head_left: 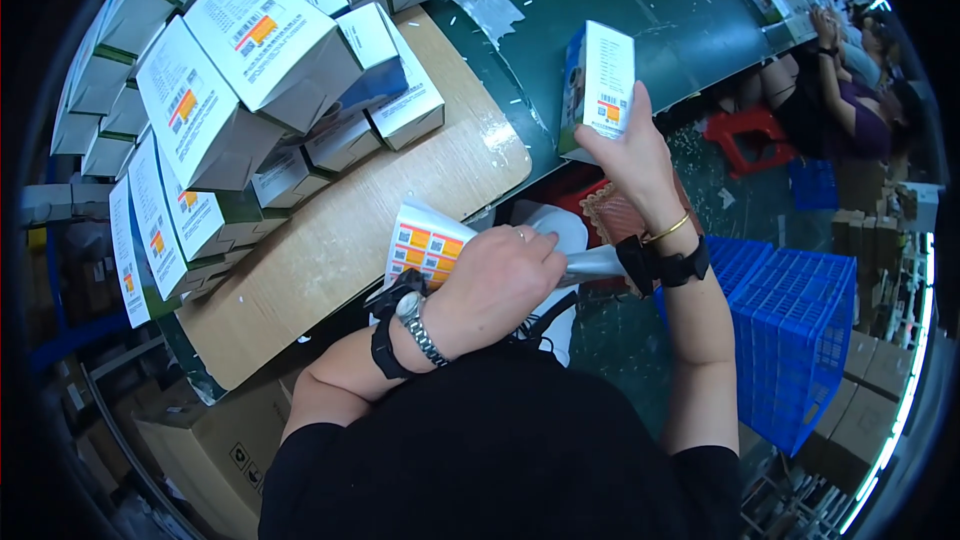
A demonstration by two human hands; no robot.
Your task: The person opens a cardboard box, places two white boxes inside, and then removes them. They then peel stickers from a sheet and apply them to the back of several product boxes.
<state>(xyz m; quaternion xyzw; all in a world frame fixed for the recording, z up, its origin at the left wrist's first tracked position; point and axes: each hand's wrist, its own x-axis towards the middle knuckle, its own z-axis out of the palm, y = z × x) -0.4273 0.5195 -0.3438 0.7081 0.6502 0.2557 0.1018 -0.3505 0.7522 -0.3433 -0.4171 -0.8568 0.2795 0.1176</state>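
My right hand (635,155) grips a white carton (607,70) by its lower end, thumb on one side and fingers on the other. The carton stands tilted over the green table, with an orange-and-white label on its white face. Nearer to my body, my left hand (500,275) is closed on a sheet of stickers (430,245) printed in orange and white. A pale strip of the sheet shows on the far side of that hand, toward my right wrist. Several similar cartons (260,35) are stacked at the left, labels facing up.
The cartons rest on a wooden board (480,140) on the green table (660,0). Torn tape lies near its far edge. To the right are a blue plastic crate (790,340), a red stool (745,140) and seated people (860,120). A cardboard box (210,440) stands at lower left.
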